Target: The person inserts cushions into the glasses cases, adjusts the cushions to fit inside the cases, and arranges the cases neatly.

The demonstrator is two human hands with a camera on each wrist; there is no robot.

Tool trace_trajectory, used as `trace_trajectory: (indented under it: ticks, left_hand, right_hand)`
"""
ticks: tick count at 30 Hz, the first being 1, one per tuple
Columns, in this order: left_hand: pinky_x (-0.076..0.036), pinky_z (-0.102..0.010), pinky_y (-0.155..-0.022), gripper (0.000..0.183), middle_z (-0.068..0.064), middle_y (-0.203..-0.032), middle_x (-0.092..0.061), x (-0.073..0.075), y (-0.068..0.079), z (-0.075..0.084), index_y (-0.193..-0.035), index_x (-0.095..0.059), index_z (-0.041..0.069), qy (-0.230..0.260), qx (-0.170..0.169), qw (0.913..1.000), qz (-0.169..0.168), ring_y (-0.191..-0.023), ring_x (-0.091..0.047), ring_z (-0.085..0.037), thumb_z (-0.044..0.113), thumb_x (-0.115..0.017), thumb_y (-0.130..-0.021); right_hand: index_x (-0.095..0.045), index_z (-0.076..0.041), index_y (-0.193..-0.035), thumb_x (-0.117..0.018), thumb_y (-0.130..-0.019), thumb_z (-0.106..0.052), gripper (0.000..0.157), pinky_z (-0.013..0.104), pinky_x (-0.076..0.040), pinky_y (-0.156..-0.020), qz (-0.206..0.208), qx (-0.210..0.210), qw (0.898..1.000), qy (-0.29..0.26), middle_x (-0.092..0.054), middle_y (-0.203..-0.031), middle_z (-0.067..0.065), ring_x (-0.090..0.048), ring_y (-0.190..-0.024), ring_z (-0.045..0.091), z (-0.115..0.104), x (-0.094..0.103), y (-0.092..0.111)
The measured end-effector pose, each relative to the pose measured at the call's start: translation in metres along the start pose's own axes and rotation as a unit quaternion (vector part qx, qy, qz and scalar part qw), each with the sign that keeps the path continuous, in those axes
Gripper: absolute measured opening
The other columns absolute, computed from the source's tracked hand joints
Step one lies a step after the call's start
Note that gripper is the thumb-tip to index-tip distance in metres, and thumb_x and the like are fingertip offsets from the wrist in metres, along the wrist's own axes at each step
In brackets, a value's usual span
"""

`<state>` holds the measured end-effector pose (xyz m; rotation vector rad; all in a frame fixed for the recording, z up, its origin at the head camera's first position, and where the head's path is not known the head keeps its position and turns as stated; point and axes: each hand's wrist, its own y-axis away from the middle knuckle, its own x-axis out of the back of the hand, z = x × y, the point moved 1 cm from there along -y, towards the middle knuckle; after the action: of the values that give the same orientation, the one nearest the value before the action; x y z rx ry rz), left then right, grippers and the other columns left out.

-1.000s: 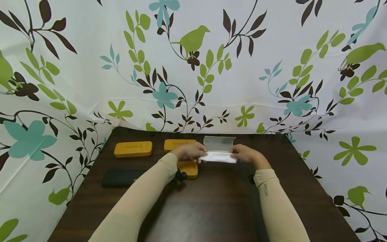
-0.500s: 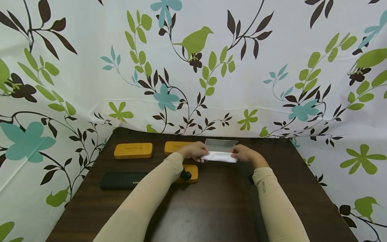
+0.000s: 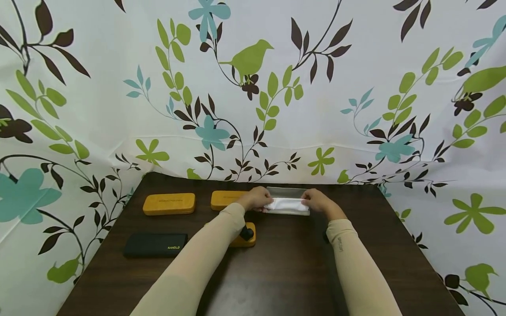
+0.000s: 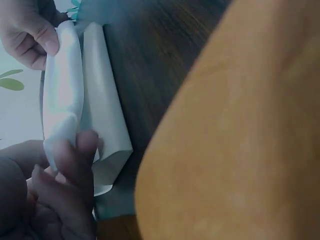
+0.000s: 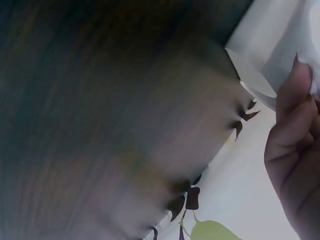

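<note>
A folded white cloth point(image 3: 285, 204) is stretched lengthwise between my two hands. My left hand point(image 3: 256, 199) pinches its left end, and my right hand point(image 3: 318, 202) pinches the right end. Under and behind the cloth stands an opened pale grey spectacle case point(image 3: 288, 192), its lid raised at the back and its front rim showing just below the cloth. In the left wrist view the cloth point(image 4: 63, 95) lies along the opening of the case point(image 4: 107, 105). The right wrist view catches my right thumb and fingers point(image 5: 297, 115) at the cloth's end, beside a corner of the case.
Left on the dark wooden table point(image 3: 292, 276) lie a yellow case point(image 3: 169, 204) and a black case point(image 3: 155, 245). Another yellow case point(image 3: 225, 199) sits beside my left hand; a nearer one point(image 3: 243, 241) is partly hidden by my left forearm. A patterned curtain point(image 3: 237, 153) hangs behind.
Both hands have lowered the cloth towards the grey case, whose front rim now shows below it. The head view has tilted slightly, so the table sits lower in the picture.
</note>
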<state>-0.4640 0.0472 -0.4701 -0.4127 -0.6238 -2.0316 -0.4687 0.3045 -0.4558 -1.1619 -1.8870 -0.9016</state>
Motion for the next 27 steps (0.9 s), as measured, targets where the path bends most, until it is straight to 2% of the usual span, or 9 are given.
trace_trajectory:
  ticks: [3,6,9,13,18,21,22,24,27]
  left_hand:
    - [-0.041,-0.023,-0.046,0.024,-0.003,-0.064,-0.06,-0.003,-0.004,0.0,-0.085,-0.068,0.007,-0.043,-0.009,0.9988,0.023,-0.047,-0.05,-0.01,0.018,-0.059,-0.104]
    - [-0.033,-0.024,-0.047,0.04,0.002,-0.053,-0.044,-0.005,-0.008,0.002,-0.064,-0.053,0.012,-0.097,-0.032,0.9933,0.054,-0.045,-0.036,-0.011,0.017,-0.058,-0.103]
    - [-0.028,-0.025,-0.05,0.048,0.004,-0.051,-0.031,-0.007,-0.012,0.003,-0.057,-0.042,0.016,-0.143,-0.039,0.985,0.088,-0.047,-0.029,-0.012,0.017,-0.058,-0.102]
    - [-0.027,-0.026,-0.051,0.047,0.005,-0.051,-0.031,-0.01,-0.015,0.004,-0.056,-0.044,0.018,-0.18,-0.018,0.9767,0.116,-0.049,-0.029,-0.012,0.019,-0.06,-0.101]
    - [-0.023,-0.026,-0.046,0.054,0.004,-0.05,-0.026,-0.013,-0.018,0.006,-0.053,-0.039,0.018,-0.204,-0.013,0.9723,0.114,-0.046,-0.025,-0.012,0.024,-0.062,-0.101]
    - [-0.022,-0.026,-0.047,0.051,0.004,-0.052,-0.029,-0.014,-0.019,0.007,-0.055,-0.043,0.016,-0.226,-0.008,0.9678,0.11,-0.048,-0.026,-0.012,0.025,-0.061,-0.102]
    - [-0.024,-0.026,-0.048,0.047,0.004,-0.054,-0.037,-0.013,-0.018,0.008,-0.057,-0.05,0.015,-0.24,-0.011,0.9644,0.111,-0.05,-0.03,-0.012,0.023,-0.06,-0.102]
    - [-0.026,-0.026,-0.05,0.039,0.004,-0.058,-0.042,-0.013,-0.017,0.008,-0.061,-0.057,0.015,-0.259,-0.008,0.9595,0.11,-0.054,-0.033,-0.013,0.018,-0.06,-0.1]
    - [-0.025,-0.026,-0.05,0.037,0.005,-0.058,-0.041,-0.014,-0.016,0.011,-0.059,-0.056,0.016,-0.296,-0.008,0.9505,0.096,-0.056,-0.033,-0.012,0.01,-0.059,-0.095]
  right_hand:
    - [-0.067,0.004,-0.099,-0.061,-0.1,-0.006,0.011,0.042,-0.051,-0.075,0.015,-0.006,1.0,0.018,-0.064,-0.093,0.013,-0.058,-0.083,0.025,0.003,-0.004,-0.005]
    - [-0.068,0.002,-0.098,-0.063,-0.1,-0.007,0.01,0.042,-0.051,-0.074,0.034,-0.02,0.999,0.031,-0.064,-0.091,0.012,-0.058,-0.082,0.026,0.002,-0.007,-0.008]
    - [-0.07,0.0,-0.099,-0.064,-0.1,-0.01,0.011,0.042,-0.051,-0.073,0.048,-0.04,0.997,0.043,-0.066,-0.093,0.012,-0.059,-0.082,0.026,0.0,-0.009,-0.009]
    - [-0.071,-0.003,-0.105,-0.064,-0.101,-0.015,0.014,0.044,-0.052,-0.073,0.056,-0.067,0.995,0.057,-0.069,-0.101,0.011,-0.061,-0.085,0.026,-0.004,-0.011,-0.008]
    - [-0.072,-0.005,-0.112,-0.068,-0.098,-0.015,0.018,0.048,-0.054,-0.078,0.066,-0.08,0.991,0.078,-0.07,-0.108,0.012,-0.065,-0.092,0.028,-0.001,-0.014,-0.006]
    - [-0.072,-0.006,-0.117,-0.069,-0.097,-0.015,0.022,0.049,-0.055,-0.081,0.079,-0.079,0.989,0.094,-0.07,-0.113,0.013,-0.066,-0.098,0.03,0.002,-0.016,-0.006]
    - [-0.072,-0.006,-0.118,-0.068,-0.098,-0.015,0.022,0.05,-0.055,-0.081,0.084,-0.077,0.989,0.099,-0.07,-0.115,0.014,-0.066,-0.1,0.031,0.003,-0.016,-0.006]
    - [-0.072,-0.006,-0.119,-0.068,-0.098,-0.015,0.022,0.051,-0.055,-0.082,0.095,-0.076,0.987,0.103,-0.07,-0.117,0.014,-0.066,-0.103,0.032,0.004,-0.017,-0.007]
    - [-0.073,-0.006,-0.118,-0.067,-0.099,-0.015,0.022,0.052,-0.054,-0.083,0.102,-0.075,0.986,0.104,-0.07,-0.118,0.014,-0.066,-0.103,0.033,0.005,-0.018,-0.008]
